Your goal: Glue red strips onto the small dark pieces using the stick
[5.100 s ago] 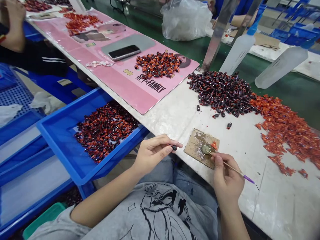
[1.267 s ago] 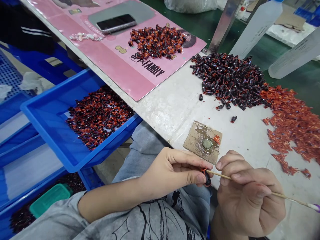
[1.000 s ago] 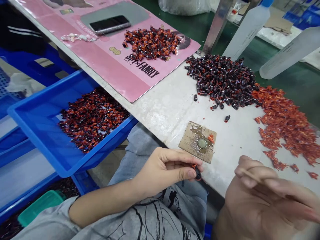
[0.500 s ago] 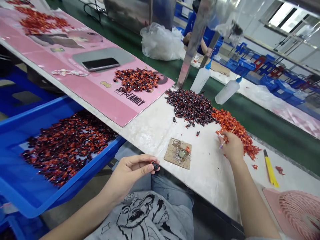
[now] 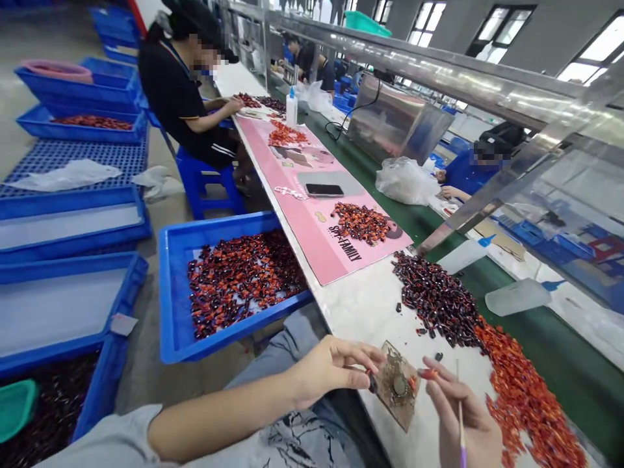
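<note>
My left hand (image 5: pixel 336 374) pinches a small black part (image 5: pixel 372 382) at the left side of a brown square board (image 5: pixel 398 396). On that board is a round, greyish disc in a wet-looking patch. To its right, my right hand (image 5: pixel 463 409) holds a small red-orange piece (image 5: pixel 429 374) between the fingertips, with a thin purple-handled stick (image 5: pixel 462 448) across the fingers. Beyond the hands lie a heap of black parts (image 5: pixel 436 299) and, adjoining it, a heap of orange pieces (image 5: pixel 526 390).
A blue tray (image 5: pixel 166 292) of black-orange parts stands left of the table. On the pink mat (image 5: pixel 312 250) are a phone (image 5: pixel 324 190) and a pile of parts. Two bottles (image 5: pixel 517 298) lean at the right. A person (image 5: pixel 180 97) sits further along.
The view has swung left, showing more of the room. My right hand has come back from the orange heap to beside the board, and my left hand is now at the board's edge.
</note>
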The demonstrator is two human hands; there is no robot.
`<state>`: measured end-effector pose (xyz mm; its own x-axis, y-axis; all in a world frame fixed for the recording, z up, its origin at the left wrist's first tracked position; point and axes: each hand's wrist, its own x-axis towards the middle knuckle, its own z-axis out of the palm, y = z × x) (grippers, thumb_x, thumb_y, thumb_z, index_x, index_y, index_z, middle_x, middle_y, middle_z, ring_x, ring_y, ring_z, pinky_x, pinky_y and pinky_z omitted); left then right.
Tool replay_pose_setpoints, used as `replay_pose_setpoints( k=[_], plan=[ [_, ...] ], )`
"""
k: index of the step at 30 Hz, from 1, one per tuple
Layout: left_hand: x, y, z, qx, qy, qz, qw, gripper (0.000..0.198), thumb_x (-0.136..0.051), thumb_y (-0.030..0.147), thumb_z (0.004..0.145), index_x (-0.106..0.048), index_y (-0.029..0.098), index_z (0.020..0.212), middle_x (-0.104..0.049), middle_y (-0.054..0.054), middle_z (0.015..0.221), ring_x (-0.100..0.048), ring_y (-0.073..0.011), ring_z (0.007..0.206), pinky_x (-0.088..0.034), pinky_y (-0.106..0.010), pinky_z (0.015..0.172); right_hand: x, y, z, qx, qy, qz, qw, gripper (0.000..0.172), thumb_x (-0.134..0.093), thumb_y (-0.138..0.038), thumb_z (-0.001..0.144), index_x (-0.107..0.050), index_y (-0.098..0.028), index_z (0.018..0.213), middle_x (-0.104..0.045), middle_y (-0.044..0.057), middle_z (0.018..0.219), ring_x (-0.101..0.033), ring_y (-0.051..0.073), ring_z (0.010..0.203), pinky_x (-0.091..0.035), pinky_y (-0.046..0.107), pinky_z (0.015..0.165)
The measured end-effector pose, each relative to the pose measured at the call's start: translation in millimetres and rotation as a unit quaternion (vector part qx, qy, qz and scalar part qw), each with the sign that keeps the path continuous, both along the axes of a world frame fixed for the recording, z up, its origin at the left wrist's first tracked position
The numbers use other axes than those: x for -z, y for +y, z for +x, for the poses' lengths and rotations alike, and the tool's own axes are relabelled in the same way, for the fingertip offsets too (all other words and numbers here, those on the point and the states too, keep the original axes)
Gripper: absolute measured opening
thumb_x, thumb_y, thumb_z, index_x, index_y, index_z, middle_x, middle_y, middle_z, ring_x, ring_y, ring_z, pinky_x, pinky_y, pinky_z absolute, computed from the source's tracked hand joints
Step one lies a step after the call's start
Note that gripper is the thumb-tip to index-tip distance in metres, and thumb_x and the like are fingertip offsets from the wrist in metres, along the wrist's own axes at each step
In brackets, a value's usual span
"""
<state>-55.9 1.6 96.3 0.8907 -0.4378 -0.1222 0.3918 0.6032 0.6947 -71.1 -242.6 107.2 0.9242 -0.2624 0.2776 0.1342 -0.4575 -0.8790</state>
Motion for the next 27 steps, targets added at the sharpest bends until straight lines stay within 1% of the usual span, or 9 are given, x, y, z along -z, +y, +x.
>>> replay_pose_setpoints(
  k=[2, 5, 12, 15, 17, 20, 22, 25, 27],
  plan=[
    [-0.9, -6.3, -1.7, 0.027, -0.018, -0.038, 0.999, 0.031, -0.1, 0.035, 0.055, -0.084, 0.02, 0.077, -0.076, -0.013, 0.119, -0.069, -0.026, 0.113, -0.052, -0.037, 0.1, 9.3, 24.6, -16.0, -0.063, -0.046, 0.078, 0.994, 0.019, -0.084, -0.034, 0.08, -0.072, -0.02, 0.076, -0.078, 0.014, 0.108, -0.076, 0.03, 0.1, -0.065, 0.039, 0.083],
    [-1.8, -11.0, -5.6, 0.061, -0.019, -0.081, 0.995, 0.029, -0.1, 0.034, 0.056, -0.084, 0.021, 0.077, -0.075, -0.012, 0.118, -0.068, -0.0253, 0.111, -0.054, -0.033, 0.09, 16.6, 45.2, -25.5, -0.102, -0.091, 0.101, 0.985, 0.014, -0.081, -0.024, 0.083, -0.07, -0.019, 0.076, -0.077, 0.014, 0.11, -0.074, 0.028, 0.107, -0.063, 0.038, 0.091],
    [6.6, -4.8, -15.6, 0.09, 0.014, -0.092, 0.992, 0.028, -0.1, 0.031, 0.055, -0.084, 0.02, 0.076, -0.077, -0.01, 0.107, -0.07, -0.0175, 0.091, -0.056, -0.029, 0.083, 13.7, 57.5, -37.4, -0.114, -0.125, -0.039, 0.985, 0.017, -0.076, -0.021, 0.087, -0.062, -0.019, 0.077, -0.076, 0.014, 0.112, -0.076, 0.025, 0.099, -0.064, 0.033, 0.082],
    [11.7, -2.2, -18.9, 0.106, 0.026, -0.079, 0.991, 0.031, -0.1, 0.033, 0.054, -0.083, 0.018, 0.075, -0.077, -0.011, 0.108, -0.071, -0.019, 0.088, -0.056, -0.03, 0.08, 7.7, 61.6, -42.0, -0.146, -0.176, -0.055, 0.972, 0.015, -0.072, -0.011, 0.087, -0.061, -0.02, 0.083, -0.076, 0.009, 0.102, -0.076, 0.02, 0.091, -0.064, 0.028, 0.078],
    [14.3, -1.4, -20.5, 0.109, 0.025, -0.071, 0.991, 0.031, -0.101, 0.033, 0.054, -0.083, 0.018, 0.074, -0.078, -0.011, 0.108, -0.071, -0.0188, 0.09, -0.055, -0.03, 0.083, 2.3, 62.5, -44.3, -0.177, -0.216, -0.106, 0.954, 0.016, -0.07, -0.006, 0.087, -0.065, -0.02, 0.093, -0.076, 0.007, 0.101, -0.076, 0.018, 0.089, -0.065, 0.026, 0.078],
    [15.0, -1.0, -23.1, 0.128, 0.026, -0.071, 0.989, 0.03, -0.1, 0.034, 0.056, -0.083, 0.018, 0.074, -0.079, -0.011, 0.107, -0.072, -0.0179, 0.092, -0.054, -0.028, 0.087, -5.9, 60.6, -50.4, -0.167, -0.27, -0.213, 0.924, 0.027, -0.069, 0.0, 0.088, -0.069, -0.017, 0.109, -0.076, 0.006, 0.102, -0.075, 0.016, 0.088, -0.064, 0.025, 0.083],
    [12.6, -1.9, -26.0, 0.15, 0.034, -0.078, 0.985, 0.029, -0.1, 0.035, 0.057, -0.084, 0.019, 0.074, -0.079, -0.01, 0.108, -0.072, -0.0169, 0.091, -0.055, -0.027, 0.087, -9.3, 58.4, -57.3, -0.141, -0.291, -0.254, 0.912, 0.034, -0.069, 0.003, 0.088, -0.07, -0.016, 0.115, -0.076, 0.007, 0.103, -0.075, 0.016, 0.088, -0.063, 0.025, 0.083],
    [4.4, -6.0, -34.1, 0.168, 0.052, -0.09, 0.98, 0.028, -0.1, 0.035, 0.057, -0.084, 0.021, 0.075, -0.079, -0.009, 0.106, -0.073, -0.0154, 0.088, -0.056, -0.025, 0.083, -8.5, 55.2, -70.3, -0.108, -0.295, -0.245, 0.917, 0.047, -0.072, 0.004, 0.086, -0.069, -0.02, 0.125, -0.075, 0.005, 0.105, -0.074, 0.017, 0.089, -0.064, 0.028, 0.079],
    [-3.2, -10.2, -42.2, 0.139, 0.057, -0.084, 0.985, 0.027, -0.1, 0.035, 0.057, -0.084, 0.022, 0.075, -0.079, -0.008, 0.099, -0.072, -0.0139, 0.083, -0.056, -0.023, 0.079, -4.5, 54.5, -79.1, -0.074, -0.289, -0.195, 0.934, 0.049, -0.076, 0.0, 0.084, -0.07, -0.025, 0.126, -0.075, 0.003, 0.104, -0.074, 0.019, 0.088, -0.064, 0.03, 0.074]
  ],
)
